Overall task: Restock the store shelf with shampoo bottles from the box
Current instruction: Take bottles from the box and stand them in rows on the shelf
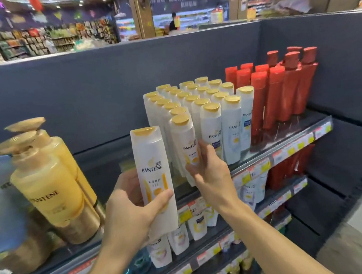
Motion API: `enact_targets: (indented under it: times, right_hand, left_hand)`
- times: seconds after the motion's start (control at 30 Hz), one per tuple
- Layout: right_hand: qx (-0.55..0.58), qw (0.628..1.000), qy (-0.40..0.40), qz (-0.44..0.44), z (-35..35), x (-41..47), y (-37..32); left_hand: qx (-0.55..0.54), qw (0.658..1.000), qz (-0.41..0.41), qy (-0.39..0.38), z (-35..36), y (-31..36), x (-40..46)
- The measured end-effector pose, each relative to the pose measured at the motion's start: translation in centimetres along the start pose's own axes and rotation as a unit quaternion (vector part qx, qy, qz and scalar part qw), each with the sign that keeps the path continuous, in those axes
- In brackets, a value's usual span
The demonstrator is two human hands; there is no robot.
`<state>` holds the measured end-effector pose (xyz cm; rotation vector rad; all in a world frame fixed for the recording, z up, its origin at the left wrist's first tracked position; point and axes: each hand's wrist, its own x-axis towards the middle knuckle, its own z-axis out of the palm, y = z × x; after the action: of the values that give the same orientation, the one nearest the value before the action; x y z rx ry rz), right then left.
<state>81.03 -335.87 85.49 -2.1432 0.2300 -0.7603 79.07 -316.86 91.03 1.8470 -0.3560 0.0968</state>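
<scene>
At the front edge of a dark store shelf point(283, 144), two bare hands stock shampoo.

Left hand point(127, 211) grips an upright white Pantene bottle with a yellow cap point(153, 173), fingers and thumb curled around its lower half, just left of the rows of matching white bottles point(197, 112). Right hand point(210, 174), fingers straight and together, touches the front-left bottle of those rows.

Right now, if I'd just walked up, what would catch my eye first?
Probably the white Pantene bottle gripped upright in the left hand, front and centre. Just right of it, the right hand touches the front of a block of white gold-capped bottles on the top shelf, with red bottles beyond.
</scene>
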Motion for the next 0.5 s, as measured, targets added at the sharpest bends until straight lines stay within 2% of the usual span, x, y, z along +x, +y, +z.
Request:
enact_targets:
  times: [0.27,0.5]
  right_hand:
    - [-0.055,0.998,0.024,0.021,0.4,-1.0,0.1]
    - [-0.144,0.989,0.0,0.047,0.8,-1.8,0.3]
  left_hand:
    - [-0.031,0.999,0.006,-0.016,0.5,-0.4,1.3]
    - [-0.037,0.999,0.016,-0.021,0.2,-0.6,1.8]
